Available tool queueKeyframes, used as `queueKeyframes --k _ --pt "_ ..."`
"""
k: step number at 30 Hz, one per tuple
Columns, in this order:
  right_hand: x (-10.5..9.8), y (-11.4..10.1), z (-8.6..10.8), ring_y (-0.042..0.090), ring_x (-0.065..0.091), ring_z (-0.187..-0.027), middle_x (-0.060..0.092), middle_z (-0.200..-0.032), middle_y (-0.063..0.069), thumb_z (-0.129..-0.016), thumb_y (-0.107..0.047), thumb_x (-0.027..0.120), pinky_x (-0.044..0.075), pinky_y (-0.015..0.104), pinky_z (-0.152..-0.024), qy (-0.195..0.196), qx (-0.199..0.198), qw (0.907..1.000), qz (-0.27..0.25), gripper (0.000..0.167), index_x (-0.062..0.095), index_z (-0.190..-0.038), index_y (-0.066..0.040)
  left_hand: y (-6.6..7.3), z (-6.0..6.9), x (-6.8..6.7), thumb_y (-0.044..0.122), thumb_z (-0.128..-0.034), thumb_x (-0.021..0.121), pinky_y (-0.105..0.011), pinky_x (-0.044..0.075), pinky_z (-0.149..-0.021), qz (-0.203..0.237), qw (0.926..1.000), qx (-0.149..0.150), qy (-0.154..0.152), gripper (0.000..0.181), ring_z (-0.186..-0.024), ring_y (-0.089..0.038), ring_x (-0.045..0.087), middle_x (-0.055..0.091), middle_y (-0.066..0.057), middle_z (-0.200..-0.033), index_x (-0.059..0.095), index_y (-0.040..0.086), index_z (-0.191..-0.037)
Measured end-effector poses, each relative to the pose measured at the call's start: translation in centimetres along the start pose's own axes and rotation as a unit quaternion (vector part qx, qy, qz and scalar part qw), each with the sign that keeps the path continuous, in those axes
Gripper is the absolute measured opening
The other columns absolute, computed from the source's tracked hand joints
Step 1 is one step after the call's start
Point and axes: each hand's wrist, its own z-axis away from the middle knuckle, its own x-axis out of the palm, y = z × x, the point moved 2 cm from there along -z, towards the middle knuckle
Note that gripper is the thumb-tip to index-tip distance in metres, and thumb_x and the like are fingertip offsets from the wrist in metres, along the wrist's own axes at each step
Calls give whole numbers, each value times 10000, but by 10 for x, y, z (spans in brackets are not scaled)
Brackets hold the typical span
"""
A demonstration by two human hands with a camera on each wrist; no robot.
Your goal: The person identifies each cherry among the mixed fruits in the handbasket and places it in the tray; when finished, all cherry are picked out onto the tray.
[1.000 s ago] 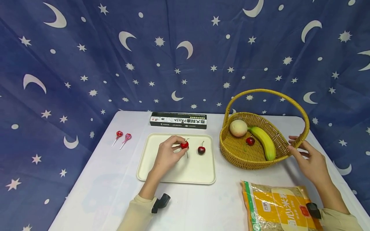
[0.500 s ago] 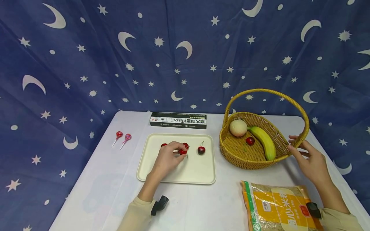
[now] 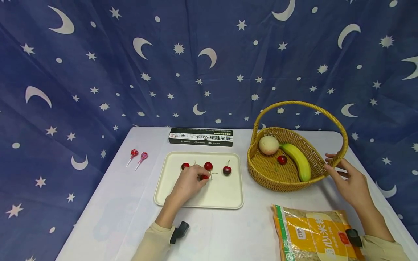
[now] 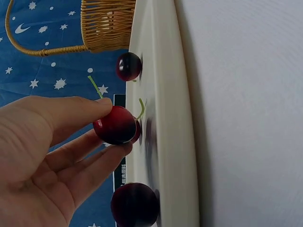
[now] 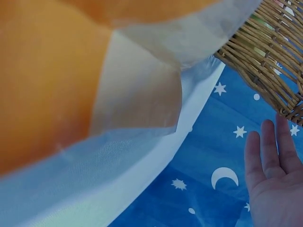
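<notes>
My left hand [image 3: 189,184] pinches a dark red cherry [image 4: 115,126] by thumb and fingertips, low over the cream tray [image 3: 225,199]; whether it touches the tray I cannot tell. Around it on the tray lie a cherry [image 3: 185,165] at the left, a cherry [image 3: 208,166] just behind, and a stemmed cherry [image 3: 227,170] at the right. My right hand [image 3: 353,183] touches the right end of the wicker basket [image 3: 271,184], by the foot of its handle. Straight fingers [image 5: 268,146] reach the weave in the right wrist view; the thumb is hidden there.
Inside the basket are a round pale fruit [image 3: 269,145], a cherry [image 3: 282,160] and a banana [image 3: 300,163]. An orange food bag [image 3: 313,232] lies before my right hand. A black pasta box [image 3: 200,137] stands behind the tray, and two lollipops [image 3: 134,153] lie left.
My left hand has carried the pinched cherry down and slightly left, toward the tray's front. The cherries behind it have come into fuller view. My right hand stays at the basket.
</notes>
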Motion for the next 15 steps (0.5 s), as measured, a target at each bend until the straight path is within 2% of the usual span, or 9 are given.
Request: queueKeyframes --k 6,9,15 --pt "0 0 0 -322 404 -1066 508 -1228 -475 -1046 -284 701 338 -88 -810 -7 -1 10000 53 404 642 -1416 -134 -1 0 2 46 -862 862 -237 541 -699 -50 10000 -24 13 124 -814 -139 680 804 -53 -1018 850 108 -968" --pt "0 -1 0 -324 397 -1067 518 -1243 -460 -1047 -297 700 337 -86 -806 -18 23 9999 96 408 640 -1416 -136 -3 0 4 38 -869 850 -234 528 -702 -97 9999 -95 -90 137 -819 -127 662 799 -46 -1025 847 112 -985" --pt "-1 -1 1 -322 393 -1061 463 -1195 -499 -1050 -314 693 332 -84 -804 -52 89 9999 89 427 629 -1440 -152 -5 0 6 28 -879 825 -228 482 -662 -196 9996 -101 -183 168 -771 -112 599 776 -37 -982 842 123 -1016"
